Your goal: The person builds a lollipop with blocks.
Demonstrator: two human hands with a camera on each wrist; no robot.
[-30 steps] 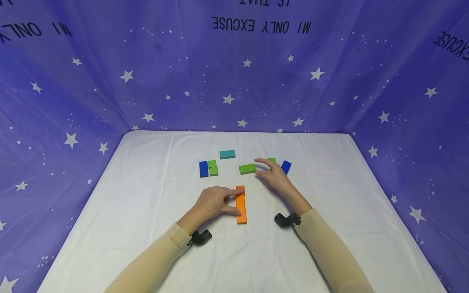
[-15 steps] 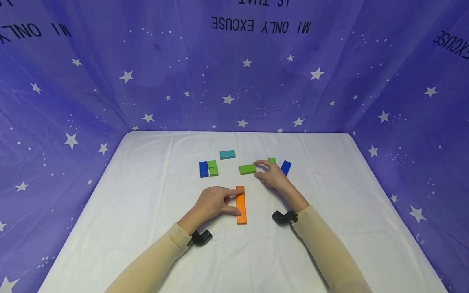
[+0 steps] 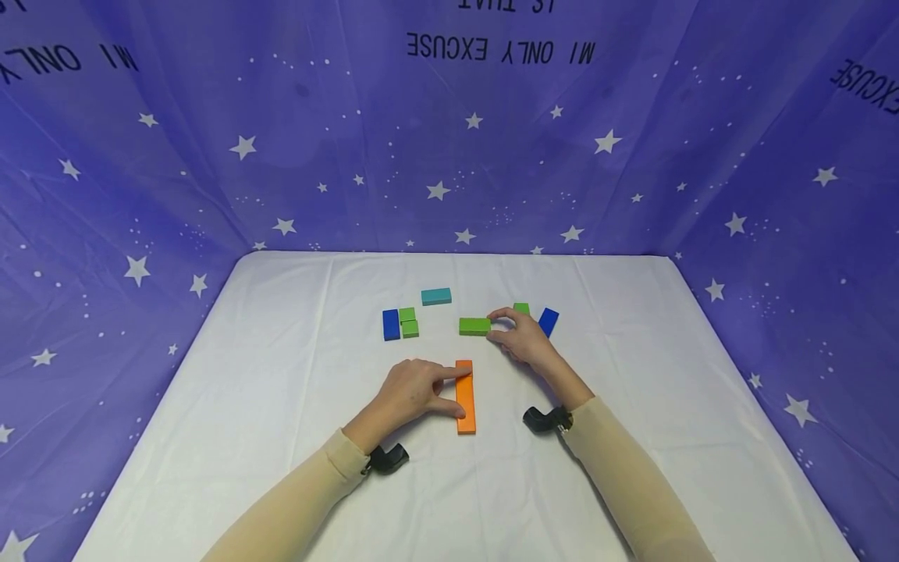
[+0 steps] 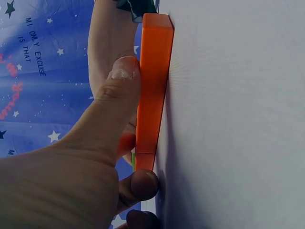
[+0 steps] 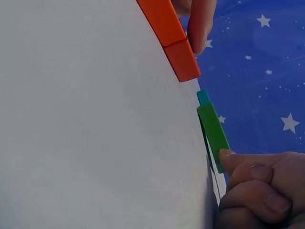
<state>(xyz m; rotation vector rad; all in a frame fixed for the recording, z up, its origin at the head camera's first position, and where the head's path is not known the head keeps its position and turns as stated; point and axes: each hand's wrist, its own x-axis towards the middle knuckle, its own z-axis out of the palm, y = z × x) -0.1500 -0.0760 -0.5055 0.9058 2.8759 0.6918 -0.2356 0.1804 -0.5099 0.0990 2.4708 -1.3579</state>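
In the head view, two orange blocks lie end to end as one bar. My left hand rests its straight index finger and thumb on top of them, the index near the far end and the thumb lower down. The left wrist view shows the thumb against the upper edge of the longer orange block. Farther back, my right hand pinches the right end of a green block between thumb and index finger. In the right wrist view the thumb covers one end of that green block.
Left of centre lie a blue block and two small green blocks. A teal block sits behind. Another green block and a blue block lie beyond the right hand, partly hidden. A starry curtain surrounds the white-covered table.
My right hand has closed its thumb and finger on the green block, which has turned slightly and come a little nearer. My left hand has slid the orange blocks slightly right and nearer.
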